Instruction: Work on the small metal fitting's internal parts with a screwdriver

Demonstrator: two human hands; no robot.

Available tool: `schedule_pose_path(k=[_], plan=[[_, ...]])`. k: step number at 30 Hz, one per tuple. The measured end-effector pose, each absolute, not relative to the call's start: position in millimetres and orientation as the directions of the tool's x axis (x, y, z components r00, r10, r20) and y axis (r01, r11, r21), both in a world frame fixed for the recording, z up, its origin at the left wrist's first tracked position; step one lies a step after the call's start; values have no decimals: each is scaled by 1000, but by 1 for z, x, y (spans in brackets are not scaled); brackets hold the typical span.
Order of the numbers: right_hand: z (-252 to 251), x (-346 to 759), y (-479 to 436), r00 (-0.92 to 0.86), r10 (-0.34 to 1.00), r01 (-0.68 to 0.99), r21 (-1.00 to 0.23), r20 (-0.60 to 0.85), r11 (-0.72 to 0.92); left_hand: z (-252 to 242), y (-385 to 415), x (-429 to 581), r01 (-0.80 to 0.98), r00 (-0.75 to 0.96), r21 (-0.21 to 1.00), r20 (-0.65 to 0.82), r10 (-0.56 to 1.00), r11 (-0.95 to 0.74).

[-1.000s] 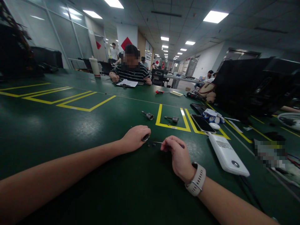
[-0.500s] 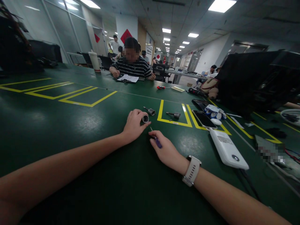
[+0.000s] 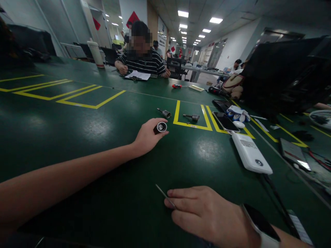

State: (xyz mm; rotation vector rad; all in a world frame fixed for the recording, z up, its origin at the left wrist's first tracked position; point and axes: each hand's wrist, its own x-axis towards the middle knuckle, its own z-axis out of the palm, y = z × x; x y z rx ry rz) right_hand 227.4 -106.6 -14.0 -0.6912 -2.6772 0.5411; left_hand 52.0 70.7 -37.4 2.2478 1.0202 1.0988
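My left hand reaches out over the green table and grips a small dark cylindrical part with a silver end between thumb and fingers. My right hand lies low near the table's front edge, fingers closed on a thin metal rod that points up and to the left; most of the tool is hidden in the hand. A watch sits on my right wrist. Two similar small metal parts rest further out, one left of a yellow-taped box and one inside it.
A white device with a cable, phones and a glove lie to the right. A tablet lies further right. Across the table a person in a striped shirt sits over paper. A red-handled screwdriver lies beyond the yellow box.
My right hand has pulled back from beside the left hand toward me, bringing the thin tool with it. My left hand has stayed out on the table with the cylindrical part.
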Motion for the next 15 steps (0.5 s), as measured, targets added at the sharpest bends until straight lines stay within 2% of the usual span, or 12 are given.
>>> schedule_pose_path(k=[4,8,12,15], plan=[[-13,236,-106,-814,538,437,-379,219,816,-36,48,59,329,450,752,407,795,-571],[-16,241,-101,-801,575,465,-433,165,772,-24,11,57,239,404,904,239,883,-354],[-18,244,-104,-688,668,443,-565,284,696,-15,-20,49,97,401,985,93,911,-143],[-20,246,-107,-421,835,401,-753,354,521,-10,-31,47,64,425,998,-1,905,-29]])
